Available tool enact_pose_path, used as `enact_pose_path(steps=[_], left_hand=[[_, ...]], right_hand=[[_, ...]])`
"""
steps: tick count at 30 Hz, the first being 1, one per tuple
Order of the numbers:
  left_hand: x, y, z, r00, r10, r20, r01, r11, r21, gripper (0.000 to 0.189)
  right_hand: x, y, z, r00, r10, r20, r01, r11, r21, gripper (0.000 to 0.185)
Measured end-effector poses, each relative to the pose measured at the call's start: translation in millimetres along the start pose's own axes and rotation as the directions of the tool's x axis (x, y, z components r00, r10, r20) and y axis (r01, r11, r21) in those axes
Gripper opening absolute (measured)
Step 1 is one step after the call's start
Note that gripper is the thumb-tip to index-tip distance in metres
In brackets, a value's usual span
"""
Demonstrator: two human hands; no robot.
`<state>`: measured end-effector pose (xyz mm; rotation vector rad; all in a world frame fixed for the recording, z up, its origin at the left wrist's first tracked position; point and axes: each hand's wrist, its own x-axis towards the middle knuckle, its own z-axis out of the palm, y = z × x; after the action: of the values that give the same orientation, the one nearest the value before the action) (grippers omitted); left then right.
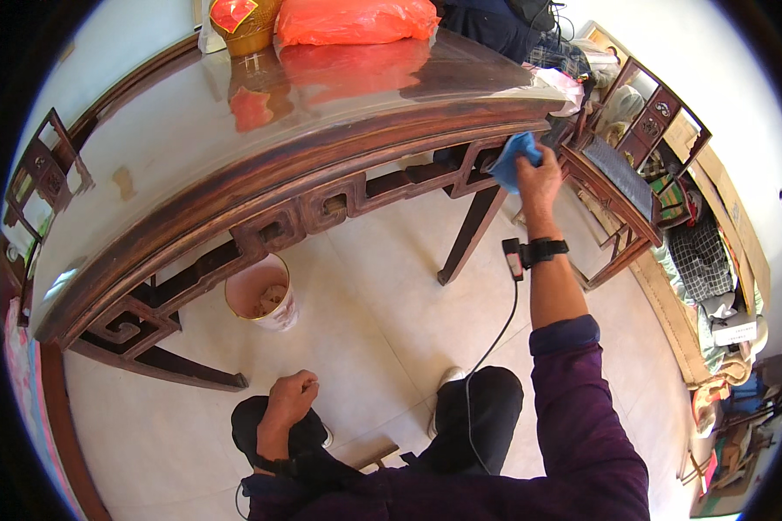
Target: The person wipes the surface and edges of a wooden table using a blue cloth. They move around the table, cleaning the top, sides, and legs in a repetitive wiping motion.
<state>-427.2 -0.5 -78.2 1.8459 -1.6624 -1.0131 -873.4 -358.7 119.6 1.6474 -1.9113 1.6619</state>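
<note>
A long dark wooden table (358,124) with a carved fretwork apron (326,207) stands in front of me. My right hand (539,179) reaches out to the apron's right end and grips a blue cloth (513,161). The cloth lies against the fretwork near the top of the right front leg (474,231); whether it presses on the wood is partly hidden. My left hand (292,396) is closed loosely above my left knee, near the table's left front leg, with no object visible in it.
A patterned bin (264,293) with some waste in it stands under the apron. On the tabletop are a red plastic bag (358,21) and a brown jar (244,29). A wooden armchair (619,176) stands right of the table, beside boxes and fabrics. A cable hangs from my right wrist.
</note>
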Motion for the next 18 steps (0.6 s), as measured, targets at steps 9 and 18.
enact_pose_path(steps=[9,18], left_hand=[[-3,-4,-3,1.0,0.005,0.006,-0.005,1.0,0.004,0.024],[-3,-5,-2,0.999,0.036,-0.008,-0.036,0.999,0.028,0.023]], right_hand=[[-18,-22,1,0.977,-0.091,0.191,0.099,0.995,-0.032,0.038],[-10,-15,4,0.719,0.337,0.608,-0.64,0.662,0.389,0.039]])
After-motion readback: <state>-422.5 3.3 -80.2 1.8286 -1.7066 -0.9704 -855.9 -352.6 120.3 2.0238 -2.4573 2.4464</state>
